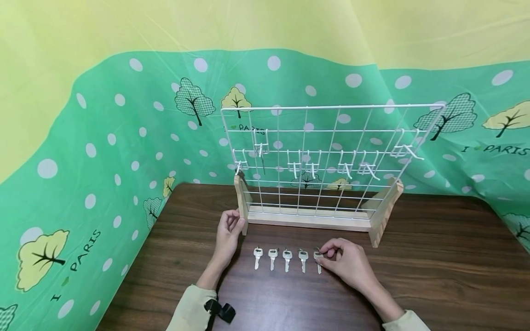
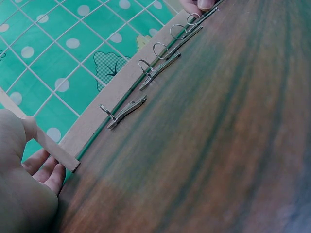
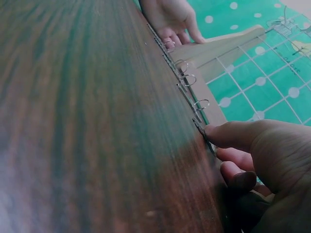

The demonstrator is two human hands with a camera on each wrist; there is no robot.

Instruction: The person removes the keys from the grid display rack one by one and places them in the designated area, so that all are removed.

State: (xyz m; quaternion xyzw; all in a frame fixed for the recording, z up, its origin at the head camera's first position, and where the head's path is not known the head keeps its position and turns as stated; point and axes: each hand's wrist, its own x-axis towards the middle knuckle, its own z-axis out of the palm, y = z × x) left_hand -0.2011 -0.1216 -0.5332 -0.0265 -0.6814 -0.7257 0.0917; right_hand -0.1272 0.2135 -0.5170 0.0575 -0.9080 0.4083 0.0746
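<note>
The left hand grips the left wooden side post of a white wire rack, thumb on one side and fingers on the other. The right hand pinches the rightmost silver key at its head, the key still low at the tabletop. Several like keys lie in a row to its left, teeth ends toward the person, small rings at their heads. The right fingertips partly cover the held key.
The rack's wire grid stands behind the keys, with several white hooks on it. From an upper left hook hangs a thin dark item, hard to make out. A patterned green and yellow cloth surrounds the brown table.
</note>
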